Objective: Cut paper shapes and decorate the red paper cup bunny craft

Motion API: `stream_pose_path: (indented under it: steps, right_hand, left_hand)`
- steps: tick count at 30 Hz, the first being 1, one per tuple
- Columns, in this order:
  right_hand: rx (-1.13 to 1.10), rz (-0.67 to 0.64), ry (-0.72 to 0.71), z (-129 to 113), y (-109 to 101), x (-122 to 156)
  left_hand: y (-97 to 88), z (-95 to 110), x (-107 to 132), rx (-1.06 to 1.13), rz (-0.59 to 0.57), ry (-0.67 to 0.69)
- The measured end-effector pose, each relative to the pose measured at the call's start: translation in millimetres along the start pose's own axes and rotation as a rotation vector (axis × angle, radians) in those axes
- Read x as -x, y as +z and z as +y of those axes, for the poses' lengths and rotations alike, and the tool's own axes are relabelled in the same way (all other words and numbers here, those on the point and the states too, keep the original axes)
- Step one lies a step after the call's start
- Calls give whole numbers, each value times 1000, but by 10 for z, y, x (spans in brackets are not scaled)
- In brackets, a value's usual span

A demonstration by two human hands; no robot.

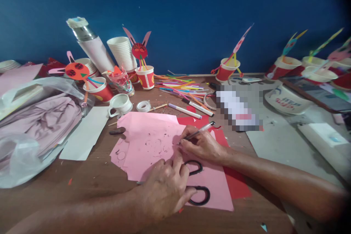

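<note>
My right hand (201,144) is closed round a pen (203,130) with a clear barrel, its tip down at the pink paper (153,126). My left hand (167,182) lies on the paper, index finger stretched toward the pen tip and thumb spread apart. Whether a small scrap lies under that fingertip I cannot tell. Beneath and beside the left hand are scissors with black handles (201,195); the hand hides most of their blades. Dark ink marks and faint circles show on the pink sheet. Red paper (237,184) sticks out from under it on the right.
Behind the paper lie a white marker (199,108), a purple-capped pen (185,111), tape (143,106) and a white mug (120,105). Coloured sticks (181,86) and a decorated paper cup (145,77) stand farther back. A plastic bag (35,131) is left; a blurred-out phone-like object (237,108) right.
</note>
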State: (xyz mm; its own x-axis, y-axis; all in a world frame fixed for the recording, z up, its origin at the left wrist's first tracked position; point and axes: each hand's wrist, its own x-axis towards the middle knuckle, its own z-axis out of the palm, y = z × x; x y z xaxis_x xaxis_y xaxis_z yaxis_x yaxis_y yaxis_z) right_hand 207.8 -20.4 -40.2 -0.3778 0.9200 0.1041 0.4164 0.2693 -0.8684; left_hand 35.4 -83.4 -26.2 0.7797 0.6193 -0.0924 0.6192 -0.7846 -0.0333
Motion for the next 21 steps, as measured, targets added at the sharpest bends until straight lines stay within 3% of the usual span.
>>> stream_pose_path:
  steps: [8,13,16,21]
  right_hand:
    - [-30,2,-1,31,17,-1]
    - [-93,96,-46,73,19,-13]
    - [-7,119,-83,49,-6,-4]
    - [216,29,-206,42,-16,24]
  left_hand:
    - [37,7,9,-31,33,3]
    - [36,0,10,-36,30,13]
    - [28,-5,8,-36,30,17]
    - [16,3,14,-44,17,47]
